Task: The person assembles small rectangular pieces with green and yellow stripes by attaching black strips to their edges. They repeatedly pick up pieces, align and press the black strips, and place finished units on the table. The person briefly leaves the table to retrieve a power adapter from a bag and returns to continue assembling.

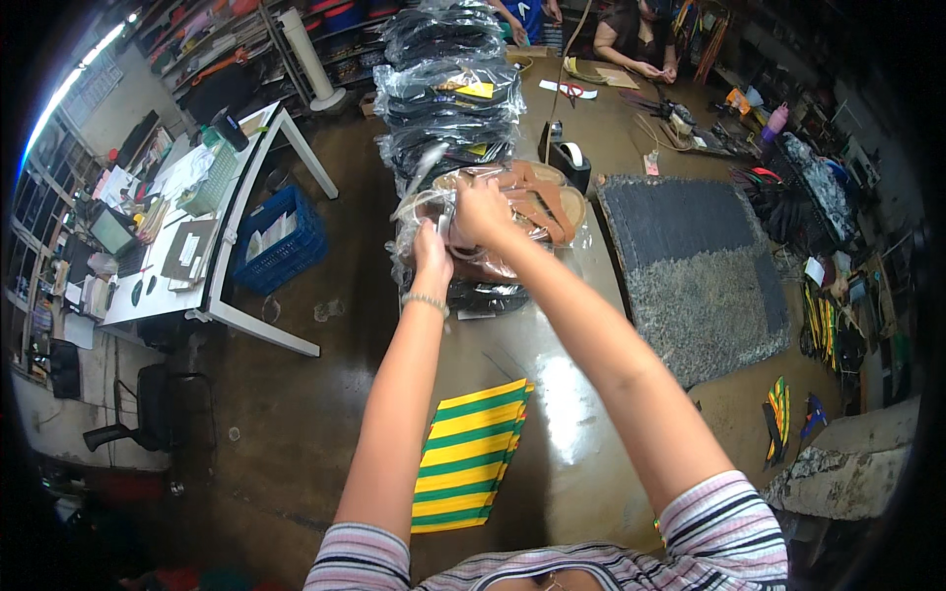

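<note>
Both my hands are closed on the clear plastic bag (pixel 409 209), which is bunched at its left end. My left hand (pixel 431 248), with a beaded bracelet at the wrist, pinches the plastic from the near side. Just beyond and to the right, my right hand (pixel 480 210) grips it too, over the bag. Brown strapped sandals (pixel 552 210) lie in and beside the plastic, on top of black bagged footwear (pixel 493 297). Exactly which sandals are inside the bag is hard to tell.
Tall stacks of black bagged footwear (pixel 448 94) rise just beyond my hands. A tape dispenser (pixel 573 158) stands right of them, near a dark rough mat (pixel 695 276). Yellow-green striped sheets (pixel 471 458) lie nearer me. A blue crate (pixel 281 241) sits left. Two people are across the table.
</note>
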The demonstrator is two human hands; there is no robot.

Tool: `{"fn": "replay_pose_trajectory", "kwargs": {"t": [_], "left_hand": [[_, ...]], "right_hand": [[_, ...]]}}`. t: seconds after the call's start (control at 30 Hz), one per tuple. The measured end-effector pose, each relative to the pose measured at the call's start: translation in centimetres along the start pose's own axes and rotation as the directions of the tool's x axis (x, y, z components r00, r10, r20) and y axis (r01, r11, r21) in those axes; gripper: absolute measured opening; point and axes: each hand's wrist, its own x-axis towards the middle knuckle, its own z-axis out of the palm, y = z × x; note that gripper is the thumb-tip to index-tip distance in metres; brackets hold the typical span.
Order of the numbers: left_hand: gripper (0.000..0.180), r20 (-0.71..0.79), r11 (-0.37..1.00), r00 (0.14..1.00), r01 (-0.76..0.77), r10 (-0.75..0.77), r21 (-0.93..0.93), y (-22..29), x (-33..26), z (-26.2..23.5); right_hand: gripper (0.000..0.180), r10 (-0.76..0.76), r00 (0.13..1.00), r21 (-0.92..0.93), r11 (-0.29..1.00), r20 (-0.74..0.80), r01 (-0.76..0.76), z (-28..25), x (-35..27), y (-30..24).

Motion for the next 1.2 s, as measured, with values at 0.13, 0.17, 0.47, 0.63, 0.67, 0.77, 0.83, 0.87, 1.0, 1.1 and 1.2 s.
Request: {"fn": "replay_pose_trajectory", "kwargs": {"t": [0.13, 0.17, 0.47, 0.63, 0.67, 0.77, 0.83, 0.87, 1.0, 1.1, 1.2], "left_hand": [[0.03, 0.016, 0.988, 0.997, 0.083, -0.082, -0.128, 1.2, -1.6, -2.5], [0.027, 0.047, 0.994, 0.997, 0.066, -0.062, -0.092, 1.7, -2.1, -2.6], [0.047, 0.193, 0.846, 0.973, -0.208, 0.127, 0.491, 1.2, -5.9, -2.7], [0.042, 0.321, 0.569, 0.86, -0.504, 0.395, 0.649, 0.3, -7.7, -5.5], [0.039, 0.36, 0.535, 0.823, -0.561, 0.439, 0.631, -0.1, -9.0, -6.3], [0.027, 0.402, 0.587, 0.799, -0.601, 0.446, 0.543, -2.9, -17.8, -11.3], [0.026, 0.294, 0.75, 0.943, -0.307, 0.156, 0.586, -6.2, -27.3, -16.2], [0.026, 0.291, 0.732, 0.957, -0.204, 0.008, 0.65, -8.1, -32.9, -18.8], [0.029, 0.368, 0.642, 0.654, 0.238, -0.661, 0.729, -14.4, -53.2, -25.3], [0.026, 0.559, 0.513, 0.565, -0.258, -0.607, 0.819, -15.6, -61.0, -25.2], [0.018, 0.335, 0.539, 0.91, -0.161, -0.243, 0.827, -13.8, -59.7, -23.5]], "right_hand": [[0.061, 0.159, 0.982, -0.023, 0.987, 0.106, -0.157, 3.5, -1.3, 2.8], [0.062, 0.172, 0.981, 0.039, 0.984, 0.094, -0.176, 3.3, -1.5, 3.8], [0.038, -0.014, 0.992, 0.856, 0.507, 0.123, -0.099, -3.2, -9.9, 11.3], [0.041, 0.246, 0.955, 0.754, 0.593, 0.163, -0.282, -3.1, -36.9, 10.6], [0.029, 0.386, 0.829, 0.633, 0.537, 0.404, -0.558, -3.6, -43.6, 9.7], [0.036, 0.386, 0.602, 0.551, 0.245, 0.699, -0.798, -5.5, -62.1, 6.9], [0.04, 0.362, 0.437, 0.315, 0.349, 0.823, -0.882, -7.0, -71.6, 6.5], [0.046, 0.39, 0.449, 0.298, 0.388, 0.804, -0.872, -6.8, -74.5, 6.9], [0.076, 0.333, 0.52, 0.164, 0.7, 0.787, -0.695, -7.2, -81.5, 10.9], [0.076, 0.297, 0.496, -0.092, 0.913, 0.816, -0.397, -7.0, -81.7, 13.6], [0.074, 0.149, 0.38, 0.068, 0.863, 0.913, -0.501, -7.0, -80.5, 16.0]]}}
